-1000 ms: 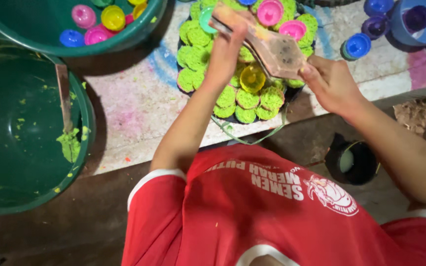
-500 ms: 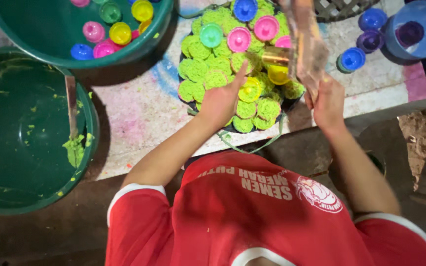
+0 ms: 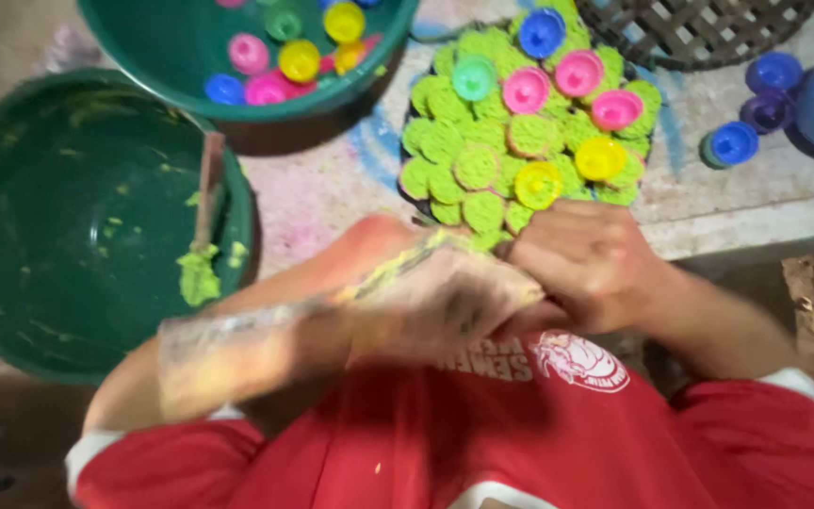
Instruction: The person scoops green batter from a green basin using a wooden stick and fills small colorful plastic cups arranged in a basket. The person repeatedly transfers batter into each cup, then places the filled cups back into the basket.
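Head view: since the earlier frame both hands have dropped from above the tray of green moulded cakes [image 3: 482, 155] to the desk's near edge, against the red shirt [image 3: 520, 443]. The left hand [image 3: 435, 306] and right hand [image 3: 595, 264] meet, clenched together over a flat, paste-smeared scraper [image 3: 256, 330] that lies blurred across the left forearm (exact grasp cannot be told). Judgement: wiping it clean calls for firm, even pressure, held clear of the cakes. Left elbow bent outward, right wrist turned inward. The green basin [image 3: 68, 226] sits at the left edge.
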